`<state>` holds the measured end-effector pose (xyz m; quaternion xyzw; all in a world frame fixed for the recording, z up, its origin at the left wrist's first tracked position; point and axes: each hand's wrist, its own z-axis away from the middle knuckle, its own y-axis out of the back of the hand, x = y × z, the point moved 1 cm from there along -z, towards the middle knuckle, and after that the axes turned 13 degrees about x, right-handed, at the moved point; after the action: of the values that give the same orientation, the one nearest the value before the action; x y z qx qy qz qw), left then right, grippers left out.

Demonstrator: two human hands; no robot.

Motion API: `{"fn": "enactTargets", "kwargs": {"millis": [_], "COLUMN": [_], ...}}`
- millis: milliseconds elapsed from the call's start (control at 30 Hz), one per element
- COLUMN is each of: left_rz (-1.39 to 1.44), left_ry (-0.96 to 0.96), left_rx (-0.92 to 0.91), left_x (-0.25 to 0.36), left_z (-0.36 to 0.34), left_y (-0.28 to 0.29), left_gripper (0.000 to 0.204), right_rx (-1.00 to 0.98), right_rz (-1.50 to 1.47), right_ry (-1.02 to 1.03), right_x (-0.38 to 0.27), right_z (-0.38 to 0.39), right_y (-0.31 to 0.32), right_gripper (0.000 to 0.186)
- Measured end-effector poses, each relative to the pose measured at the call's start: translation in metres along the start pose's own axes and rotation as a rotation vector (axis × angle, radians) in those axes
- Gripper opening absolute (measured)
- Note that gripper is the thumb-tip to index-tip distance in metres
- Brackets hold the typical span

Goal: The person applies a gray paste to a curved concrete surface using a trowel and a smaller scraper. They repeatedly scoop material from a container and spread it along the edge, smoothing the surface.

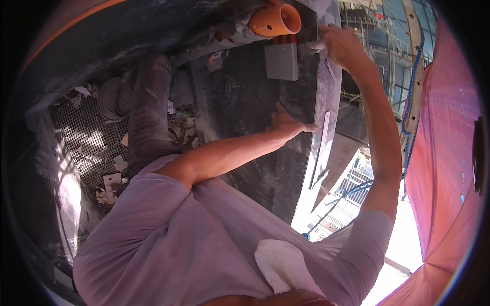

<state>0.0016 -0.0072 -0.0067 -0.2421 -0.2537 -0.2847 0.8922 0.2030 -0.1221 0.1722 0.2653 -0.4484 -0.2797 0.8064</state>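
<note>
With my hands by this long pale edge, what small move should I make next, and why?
Probably settle your left hand more squarely against the pale edge: only one outstretched digit seems to reach it, whereas your right hand is curled at that same edge, higher in the picture.

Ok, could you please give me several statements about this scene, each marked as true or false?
1. The right hand is higher in the picture than the left hand. True.
2. In the picture, the grey rectangular plate is below the orange pipe. True.
3. The left hand grips the orange pipe. False: it is apart from the pipe, near the pale edge strip.
4. The blue rope is left of both hands. False: the blue rope is to their right.
</note>
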Motion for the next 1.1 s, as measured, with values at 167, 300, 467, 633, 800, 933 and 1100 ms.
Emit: {"fn": "enactTargets", "kwargs": {"millis": [167,300,467,633,800,933,1100], "left_rz": [0.009,0.003,0.033,0.024,0.042,0.016,0.021], "left_ry": [-0.010,-0.021,-0.042,-0.049,-0.060,-0.036,-0.033], "left_rx": [0.003,0.023,0.025,0.043,0.040,0.030,0.027], "left_x": [0.000,-0.001,-0.005,-0.006,-0.006,-0.003,0.000], "left_z": [-0.001,-0.004,-0.009,-0.009,-0.008,-0.002,-0.002], "left_y": [0.001,0.001,-0.005,-0.008,-0.007,-0.003,0.000], "left_gripper": [0.176,0.176,0.176,0.176,0.177,0.177,0.176], "right_rx": [0.060,0.020,0.075,0.009,-0.023,-0.017,-0.055], "right_rz": [0.021,0.090,-0.001,-0.032,-0.027,-0.052,-0.008], "right_ry": [-0.007,-0.030,-0.085,-0.132,-0.066,-0.048,-0.074], "right_x": [-0.015,-0.025,-0.017,-0.013,0.005,0.006,-0.009], "right_z": [0.000,-0.002,0.014,0.011,-0.001,-0.002,-0.011], "right_y": [0.004,0.021,0.022,0.013,-0.004,-0.004,0.008], "right_gripper": [0.047,0.048,0.048,0.050,0.045,0.039,0.043]}}
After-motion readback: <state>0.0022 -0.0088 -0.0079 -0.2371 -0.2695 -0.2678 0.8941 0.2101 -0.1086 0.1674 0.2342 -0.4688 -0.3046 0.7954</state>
